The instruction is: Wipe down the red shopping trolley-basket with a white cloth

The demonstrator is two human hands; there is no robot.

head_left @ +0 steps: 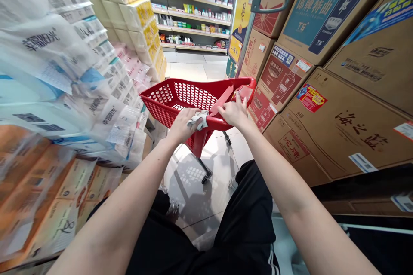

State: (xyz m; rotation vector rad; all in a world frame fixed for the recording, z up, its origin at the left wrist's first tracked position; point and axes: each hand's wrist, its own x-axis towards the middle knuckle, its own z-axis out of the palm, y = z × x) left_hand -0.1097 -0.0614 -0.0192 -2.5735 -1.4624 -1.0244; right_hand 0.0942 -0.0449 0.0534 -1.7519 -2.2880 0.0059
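The left hand (183,126) closes its fingers on a crumpled cloth (198,119) atop the red cart rim (217,123) while the right hand (234,112) lies spread-fingered beside them

Glossy red plastic cart (190,87), white cloth (198,119), matt cardboard cartons (348,137).

Red shopping cart (193,84) with lattice-holed walls, white cloth (198,119) at centre, black shorts (245,219) with white stripes below.
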